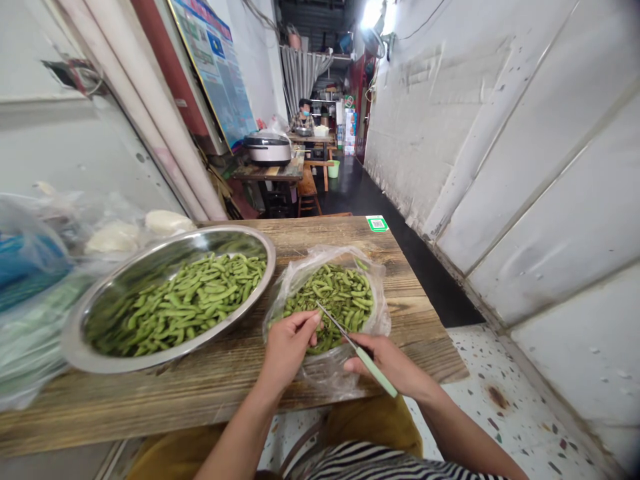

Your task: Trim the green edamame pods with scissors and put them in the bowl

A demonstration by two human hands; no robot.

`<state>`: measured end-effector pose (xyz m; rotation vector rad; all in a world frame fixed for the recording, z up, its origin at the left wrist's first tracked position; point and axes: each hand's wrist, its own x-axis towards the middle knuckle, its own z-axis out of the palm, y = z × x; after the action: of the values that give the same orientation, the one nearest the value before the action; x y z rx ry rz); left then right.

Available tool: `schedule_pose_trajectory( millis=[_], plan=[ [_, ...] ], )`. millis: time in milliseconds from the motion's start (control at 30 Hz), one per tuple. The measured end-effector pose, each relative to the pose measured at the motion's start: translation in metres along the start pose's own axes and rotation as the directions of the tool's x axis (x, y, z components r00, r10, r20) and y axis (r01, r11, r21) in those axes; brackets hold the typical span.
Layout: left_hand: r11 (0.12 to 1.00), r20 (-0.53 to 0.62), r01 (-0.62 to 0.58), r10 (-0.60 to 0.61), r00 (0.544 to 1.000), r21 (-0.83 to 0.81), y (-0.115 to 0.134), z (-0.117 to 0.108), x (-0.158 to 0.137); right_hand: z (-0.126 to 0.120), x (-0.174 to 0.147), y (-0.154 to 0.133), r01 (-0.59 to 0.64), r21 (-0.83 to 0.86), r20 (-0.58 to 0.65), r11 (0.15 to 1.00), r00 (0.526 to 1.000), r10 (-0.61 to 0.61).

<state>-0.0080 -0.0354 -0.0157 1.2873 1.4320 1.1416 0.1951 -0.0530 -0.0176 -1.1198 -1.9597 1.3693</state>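
My left hand [291,343] is closed in a pinch over a plastic bag [381,313] that holds many green edamame pods [330,288]. A pod seems to be between its fingertips, mostly hidden. In my right hand [387,360] are scissors [369,369] with a pale green handle, seen nearly edge-on. Their narrow metal tips reach the left fingertips. To the left, a wide steel basin [270,257] contains a large heap of edamame pods [200,297].
Everything stands on a wooden table [410,293]; a QR-code card [377,223] lies at its far right corner. Filled plastic bags [37,320] crowd the left side. Further back are a rice cooker [269,148] on another table and a seated person [303,119]. A white wall runs along the right.
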Motion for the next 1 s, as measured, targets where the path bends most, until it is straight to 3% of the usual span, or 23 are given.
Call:
schedule_pose_trajectory(
  millis=[167, 233, 267, 300, 333, 367, 433, 467, 500, 567, 667, 733, 800, 867, 1000],
  plan=[
    [0.999, 0.030, 0.025, -0.026, 0.999, 0.031, 0.000, 0.002, -0.001, 0.003, 0.001, 0.004, -0.043, 0.035, -0.008, 0.998, 0.999, 0.043],
    [0.999, -0.049, 0.015, -0.014, 0.999, 0.035, -0.001, -0.009, 0.001, 0.004, 0.003, 0.009, -0.089, 0.078, -0.027, 0.993, 0.996, 0.091],
    [0.998, -0.143, -0.017, 0.025, 0.989, 0.060, -0.001, -0.017, 0.003, 0.004, 0.004, 0.012, -0.122, 0.108, -0.039, 0.987, 0.991, 0.127],
    [0.991, -0.264, -0.065, 0.094, 0.960, 0.117, 0.001, -0.028, 0.006, 0.004, 0.005, 0.015, -0.159, 0.143, -0.049, 0.977, 0.985, 0.168],
    [0.971, -0.386, -0.118, 0.192, 0.903, 0.206, 0.004, -0.041, 0.009, 0.004, 0.006, 0.019, -0.194, 0.182, -0.054, 0.964, 0.977, 0.207],
    [0.930, -0.494, -0.160, 0.315, 0.811, 0.331, 0.008, -0.053, 0.013, 0.003, 0.006, 0.021, -0.219, 0.219, -0.050, 0.951, 0.971, 0.235],
    [0.817, -0.545, -0.151, 0.497, 0.675, 0.557, 0.015, -0.070, 0.017, 0.003, 0.006, 0.025, -0.227, 0.284, -0.033, 0.932, 0.969, 0.246],
    [0.761, -0.525, -0.137, 0.553, 0.647, 0.634, 0.017, -0.073, 0.019, 0.002, 0.005, 0.026, -0.214, 0.309, -0.024, 0.927, 0.972, 0.233],
    [0.711, -0.475, -0.142, 0.590, 0.653, 0.688, 0.018, -0.071, 0.019, 0.002, 0.005, 0.026, -0.198, 0.329, -0.019, 0.923, 0.976, 0.216],
    [0.621, -0.288, -0.230, 0.618, 0.731, 0.750, 0.012, -0.056, 0.018, 0.002, 0.004, 0.024, -0.173, 0.341, -0.020, 0.924, 0.981, 0.191],
    [0.494, 0.100, -0.375, 0.495, 0.863, 0.784, -0.006, -0.020, 0.017, 0.002, 0.003, 0.022, -0.179, 0.298, -0.016, 0.938, 0.981, 0.193],
    [0.425, 0.189, -0.352, 0.380, 0.905, 0.834, -0.017, -0.001, 0.018, 0.002, 0.002, 0.022, -0.189, 0.275, -0.008, 0.943, 0.980, 0.198],
    [0.410, 0.176, -0.315, 0.342, 0.923, 0.856, -0.022, 0.008, 0.020, 0.002, 0.002, 0.024, -0.205, 0.281, -0.004, 0.938, 0.977, 0.215],
    [0.491, 0.136, -0.311, 0.360, 0.923, 0.814, -0.023, 0.008, 0.021, 0.002, 0.002, 0.027, -0.234, 0.300, 0.000, 0.925, 0.969, 0.245],
    [0.809, -0.049, -0.215, 0.287, 0.957, 0.548, -0.021, 0.002, 0.022, 0.003, 0.003, 0.029, -0.278, 0.288, 0.031, 0.916, 0.959, 0.281]
  ],
)
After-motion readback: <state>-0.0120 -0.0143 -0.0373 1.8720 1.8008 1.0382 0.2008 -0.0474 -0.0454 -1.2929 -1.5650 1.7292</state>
